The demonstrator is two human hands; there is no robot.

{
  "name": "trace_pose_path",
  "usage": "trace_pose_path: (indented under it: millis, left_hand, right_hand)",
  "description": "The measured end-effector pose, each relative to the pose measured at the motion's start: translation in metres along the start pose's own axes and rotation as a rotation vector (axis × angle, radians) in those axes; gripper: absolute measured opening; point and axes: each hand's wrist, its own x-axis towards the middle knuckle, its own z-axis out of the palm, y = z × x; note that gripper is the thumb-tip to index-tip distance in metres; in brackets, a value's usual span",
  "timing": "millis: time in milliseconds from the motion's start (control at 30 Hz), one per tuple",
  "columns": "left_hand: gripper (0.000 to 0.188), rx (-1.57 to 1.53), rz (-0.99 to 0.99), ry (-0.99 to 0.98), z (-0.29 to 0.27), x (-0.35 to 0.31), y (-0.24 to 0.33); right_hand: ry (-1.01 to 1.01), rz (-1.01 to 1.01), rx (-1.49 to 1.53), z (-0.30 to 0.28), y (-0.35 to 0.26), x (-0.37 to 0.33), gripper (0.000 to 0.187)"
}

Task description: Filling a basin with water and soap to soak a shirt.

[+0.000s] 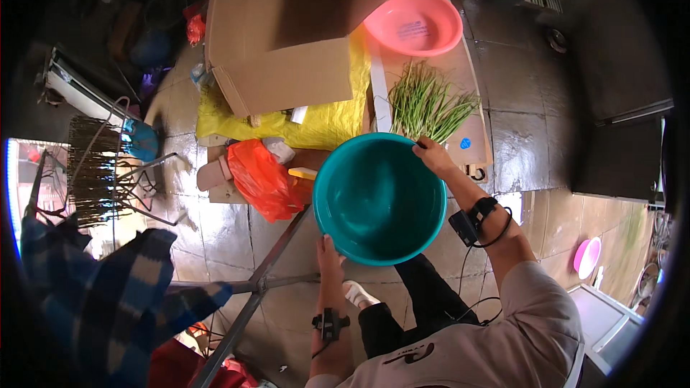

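A teal plastic basin (381,197) hangs in front of me over the near edge of the table, and nothing shows inside it. My left hand (329,255) grips its rim at the near left. At the far right of the rim, my right hand (435,156) is closed on the edge, its underside fingers hidden. Just beyond the basin lies a bunch of thin green stalks (431,104), close to my right hand. Farther back stands a pink basin (445,25) with some print on its bottom.
A large open cardboard box (287,75) rests on yellow plastic sheeting (330,122) at the back left. Nearer are an orange-red plastic bag (259,179) and a yellow-handled thing (302,172). Metal bars (262,273) and blue checked cloth (122,294) occupy the lower left.
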Motion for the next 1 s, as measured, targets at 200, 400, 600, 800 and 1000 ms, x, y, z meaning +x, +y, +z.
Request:
trace_pose_path:
  millis: [200, 400, 600, 800, 1000]
  left_hand:
    - [0.043, -0.105, 0.045, 0.046, 0.022, 0.02, -0.01]
    - [0.045, 0.26, 0.251, 0.244, 0.039, 0.039, -0.017]
    - [0.05, 0.274, 0.125, 0.286, 0.045, 0.036, -0.003]
    - [0.06, 0.264, 0.2, 0.275, 0.049, 0.03, 0.003]
    - [0.045, 0.291, 0.106, 0.349, 0.064, 0.017, 0.023]
  right_hand:
    - [-0.054, -0.061, 0.007, 0.005, -0.002, 0.029, 0.037]
    - [-0.012, -0.122, -0.141, -0.002, 0.003, 0.026, 0.033]
    - [0.142, -0.268, -0.464, 0.001, -0.025, 0.012, 0.03]
    - [-0.626, -0.471, 0.69, -0.001, -0.189, -0.096, 0.038]
    - [-1.554, -0.657, 1.008, 0.007, -0.316, -0.222, 0.059]
